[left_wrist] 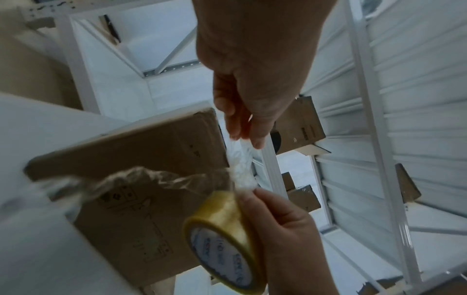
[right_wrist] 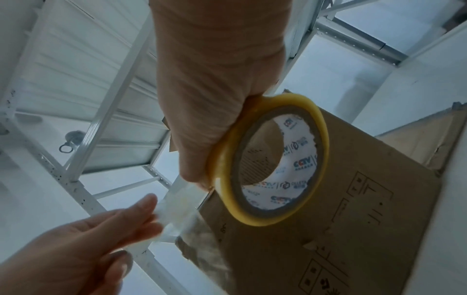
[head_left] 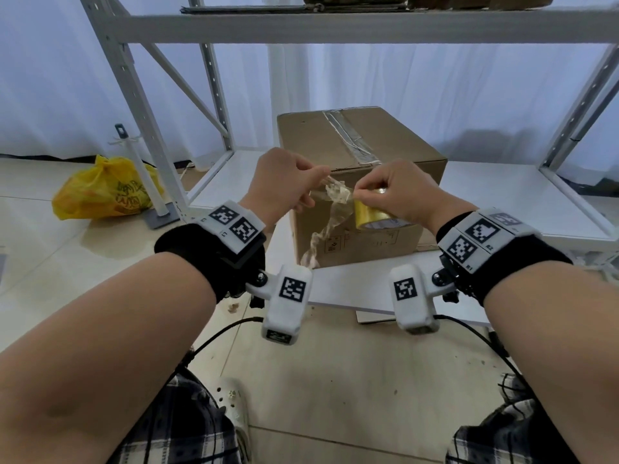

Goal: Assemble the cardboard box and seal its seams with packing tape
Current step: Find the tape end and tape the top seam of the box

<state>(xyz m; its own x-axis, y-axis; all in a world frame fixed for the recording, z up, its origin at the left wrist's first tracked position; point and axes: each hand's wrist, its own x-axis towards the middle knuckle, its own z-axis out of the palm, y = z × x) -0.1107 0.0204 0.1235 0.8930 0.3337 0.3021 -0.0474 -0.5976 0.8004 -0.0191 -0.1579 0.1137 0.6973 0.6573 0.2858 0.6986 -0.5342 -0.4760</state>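
Observation:
A closed brown cardboard box (head_left: 351, 155) stands on the low white shelf, a strip of clear tape running along its top seam (head_left: 348, 135). In front of it my right hand (head_left: 395, 192) grips a yellowish roll of packing tape (head_left: 375, 216), (right_wrist: 267, 157). A crumpled length of clear tape (head_left: 335, 195) stretches from the roll to my left hand (head_left: 288, 182), which pinches it between thumb and fingers. A twisted tail of tape (head_left: 318, 242) hangs down before the box's front face. In the left wrist view the tape strand (left_wrist: 240, 165) runs between both hands.
The white metal rack (head_left: 140, 105) frames the box with uprights left and right and an upper shelf (head_left: 335, 25) overhead. A yellow plastic bag (head_left: 104, 189) and a white stand (head_left: 147, 182) sit on the tiled floor at left. More cardboard boxes (left_wrist: 300, 123) lie beyond.

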